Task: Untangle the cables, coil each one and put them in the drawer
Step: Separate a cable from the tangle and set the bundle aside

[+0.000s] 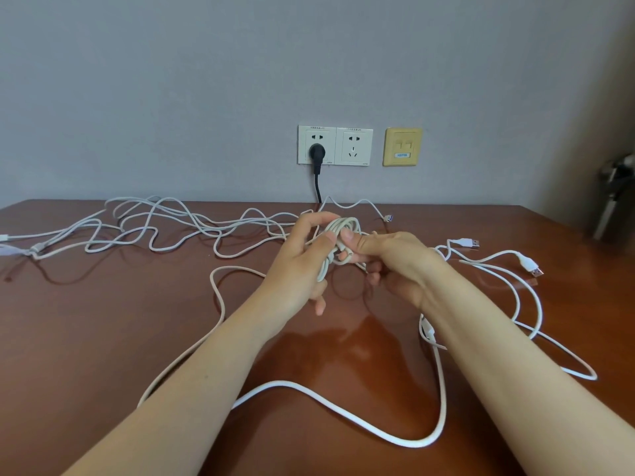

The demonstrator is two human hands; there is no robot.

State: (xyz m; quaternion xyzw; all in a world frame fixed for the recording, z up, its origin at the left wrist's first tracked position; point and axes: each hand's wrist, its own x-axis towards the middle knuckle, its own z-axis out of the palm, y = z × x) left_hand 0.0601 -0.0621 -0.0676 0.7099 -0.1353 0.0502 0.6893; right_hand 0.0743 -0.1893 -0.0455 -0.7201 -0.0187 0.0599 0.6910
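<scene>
Here our left hand (299, 266) and right hand (395, 259) hold fingers (309, 220) clamped on the half-wound grey coil (340, 225) above the bench (103, 321). It looks light, limp and springy, so we should pinch across all loops.

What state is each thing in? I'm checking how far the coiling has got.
Coil: several loops wound, held by both hands.
Left hand: grips the coil.
Right hand: pinches the coil's loops.
Grey tangle: loose, uncoiled, on the table.
White cable: loose, uncoiled, on the table.
Black plug: seated in the wall socket.
Neighbouring socket: empty.
</scene>
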